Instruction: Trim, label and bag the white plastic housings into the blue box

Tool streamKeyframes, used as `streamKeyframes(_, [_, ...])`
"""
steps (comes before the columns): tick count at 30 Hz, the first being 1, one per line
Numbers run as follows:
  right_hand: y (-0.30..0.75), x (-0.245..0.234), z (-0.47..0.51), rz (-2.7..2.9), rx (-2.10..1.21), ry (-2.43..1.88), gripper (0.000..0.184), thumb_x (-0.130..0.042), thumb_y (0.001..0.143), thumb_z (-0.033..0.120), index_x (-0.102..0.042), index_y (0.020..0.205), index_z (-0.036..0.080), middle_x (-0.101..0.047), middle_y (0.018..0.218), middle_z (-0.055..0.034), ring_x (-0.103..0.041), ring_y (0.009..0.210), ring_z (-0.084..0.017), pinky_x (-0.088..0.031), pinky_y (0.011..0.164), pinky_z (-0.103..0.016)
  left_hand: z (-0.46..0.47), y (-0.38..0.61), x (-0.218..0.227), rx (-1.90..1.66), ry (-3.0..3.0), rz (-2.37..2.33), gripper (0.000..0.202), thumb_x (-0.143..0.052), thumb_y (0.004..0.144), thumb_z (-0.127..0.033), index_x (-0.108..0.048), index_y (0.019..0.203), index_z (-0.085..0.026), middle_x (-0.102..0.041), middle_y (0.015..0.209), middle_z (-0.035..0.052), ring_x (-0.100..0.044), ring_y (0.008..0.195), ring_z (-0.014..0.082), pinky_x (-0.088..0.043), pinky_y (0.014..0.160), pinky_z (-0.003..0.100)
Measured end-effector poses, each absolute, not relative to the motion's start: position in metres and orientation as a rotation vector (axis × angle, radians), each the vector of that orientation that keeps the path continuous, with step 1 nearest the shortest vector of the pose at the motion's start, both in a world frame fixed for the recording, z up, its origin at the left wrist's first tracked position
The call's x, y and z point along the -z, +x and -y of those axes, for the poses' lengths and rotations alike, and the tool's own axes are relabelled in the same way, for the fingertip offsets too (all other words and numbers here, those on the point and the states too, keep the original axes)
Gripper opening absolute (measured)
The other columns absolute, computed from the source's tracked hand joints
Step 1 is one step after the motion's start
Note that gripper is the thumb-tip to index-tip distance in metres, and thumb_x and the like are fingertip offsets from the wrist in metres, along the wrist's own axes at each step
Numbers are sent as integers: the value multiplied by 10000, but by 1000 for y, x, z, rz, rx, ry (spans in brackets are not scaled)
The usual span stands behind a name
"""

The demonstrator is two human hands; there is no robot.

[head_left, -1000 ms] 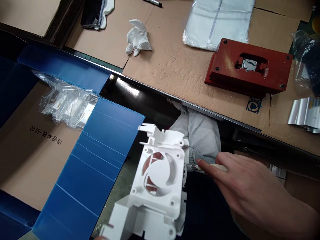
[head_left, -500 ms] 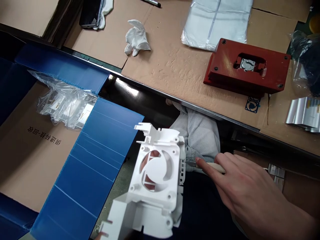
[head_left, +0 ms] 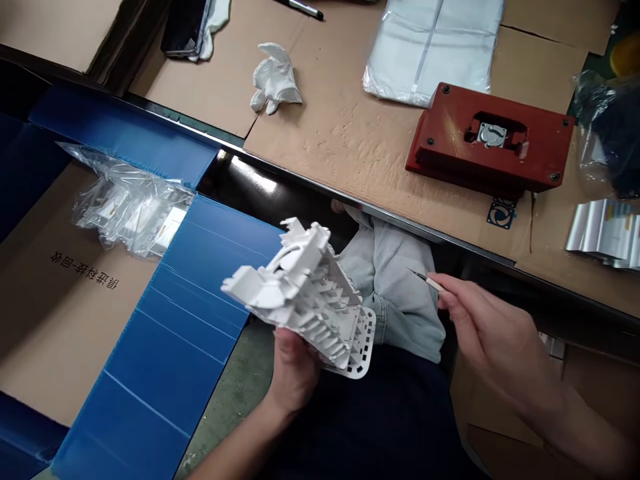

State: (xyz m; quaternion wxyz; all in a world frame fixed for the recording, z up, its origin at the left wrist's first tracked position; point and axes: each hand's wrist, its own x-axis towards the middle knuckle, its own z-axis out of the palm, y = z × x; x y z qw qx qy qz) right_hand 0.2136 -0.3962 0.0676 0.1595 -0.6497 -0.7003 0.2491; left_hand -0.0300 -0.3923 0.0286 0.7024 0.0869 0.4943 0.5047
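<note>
My left hand grips a white moulded plastic housing from below, over my lap; the part is tipped so its ribbed side faces up. To its right, my right hand is closed round a small knife with a pale handle. The thin blade points left toward the housing and stays clear of it, about a hand's width away.
A red metal fixture block sits on the cardboard-covered bench, with a white glove, a folded clear bag and silver foil packs. A blue corrugated box at left holds bagged white parts.
The housing has been turned over from its fan-opening face to its ribbed side and lifted. My right hand drew the knife back from its edge, up and to the right.
</note>
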Motion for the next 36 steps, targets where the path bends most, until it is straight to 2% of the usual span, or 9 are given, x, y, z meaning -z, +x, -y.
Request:
streamKeyframes(5, [207,-57,398,1588,-1292,-1886,269,-409,1045,331,-646,980,222,-682,814,-10,-671,755,-158,-541,665,-260,360,-17,-53,-1153,222,-1105,828,-564,771,-779,-518,1433,-283,-663,1337,109,-622,1206,399,-569,963,536])
streamKeyframes(9, [195,-57,400,1481,-1313,-1893,260,-485,1015,381,-678,1128,248,-731,898,-14,-701,790,-172,-558,662,-258,356,-20,-57,-1103,192,-1084,846,-470,807,-802,-482,1457,-261,-720,1207,142,-679,1111,383,-580,929,528])
streamKeyframes(13, [191,-54,402,1493,-1222,-1856,280,-567,977,390,-669,1211,274,-732,1040,-29,-705,872,-185,-583,760,-295,355,-23,-56,-1045,119,-1027,822,-422,837,-797,-517,1425,-229,-744,1135,133,-704,1062,362,-561,947,527])
streamKeyframes(18, [196,-55,399,1662,-1132,-1655,253,-570,983,242,-642,1223,281,-698,1104,-34,-667,978,-172,-543,813,-288,349,-26,-51,-794,-6,-903,850,-353,845,-812,-583,1343,-162,-754,1065,174,-727,979,376,-587,846,530])
streamKeyframes(22, [200,-63,384,2081,-978,-1265,360,-526,953,68,-629,1255,235,-669,1105,-63,-613,998,-183,-477,845,-347,347,-23,-45,-608,-198,-789,791,-331,911,-736,-570,1353,-126,-744,1115,178,-706,1052,357,-546,933,510])
streamKeyframes(25, [196,-71,365,2352,-915,-931,438,-485,945,41,-617,1302,259,-673,1103,-63,-585,1022,-202,-425,888,-398,349,-19,-42,-524,-317,-690,735,-370,934,-689,-546,1381,-132,-736,1163,162,-694,1089,332,-512,990,477])
streamKeyframes(29, [185,-80,346,2512,-1036,-657,309,-571,977,272,-657,1273,264,-647,1060,-72,-563,1011,-209,-385,950,-422,355,-15,-40,-494,-384,-652,712,-407,944,-653,-566,1356,-94,-749,1126,163,-706,1061,312,-517,976,417])
streamKeyframes(32, [178,-80,342,2503,-1120,-553,425,-632,936,456,-648,1293,226,-629,1054,-92,-560,981,-208,-393,918,-403,358,-13,-41,-487,-396,-669,683,-427,948,-632,-592,1324,-86,-762,1076,153,-721,1012,304,-529,951,399])
streamKeyframes(36, [175,-76,347,2480,-1181,-538,431,-631,939,460,-638,1304,231,-621,1059,-91,-544,997,-204,-384,915,-390,359,-11,-42,-486,-408,-640,691,-416,946,-644,-595,1321,-92,-763,1067,146,-718,1011,311,-525,954,411])
